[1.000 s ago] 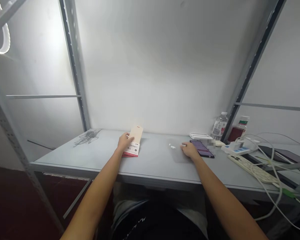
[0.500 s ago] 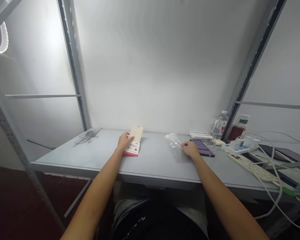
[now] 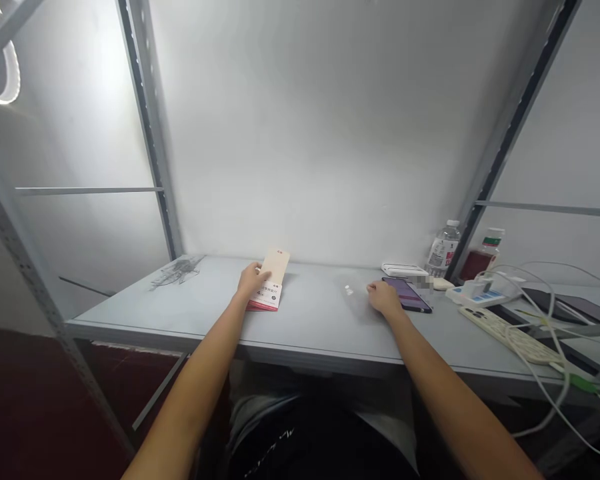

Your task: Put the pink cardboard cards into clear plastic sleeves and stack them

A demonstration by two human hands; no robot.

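Note:
My left hand grips a cream-coloured card packet, thumb on its face. Its lower part is white with dark print, and red edges show at the bottom. The packet is tilted up from the desk. On the right, my right hand has its fingers closed at the edge of a clear plastic bag, which is faint against the desk top. The fingertips are partly hidden. Just beyond that hand lies a phone with a purple screen.
The grey desk stands against a white wall. A black scribble-like mark or tangle is at the far left. To the right are a white box, a water bottle, a red-liquid bottle, a power strip, a cream phone case and loose cables.
The clear plastic bag has sunk from a raised, crinkled shape to lie flatter beside my right hand. My left hand still holds the packet. The view has shifted slightly.

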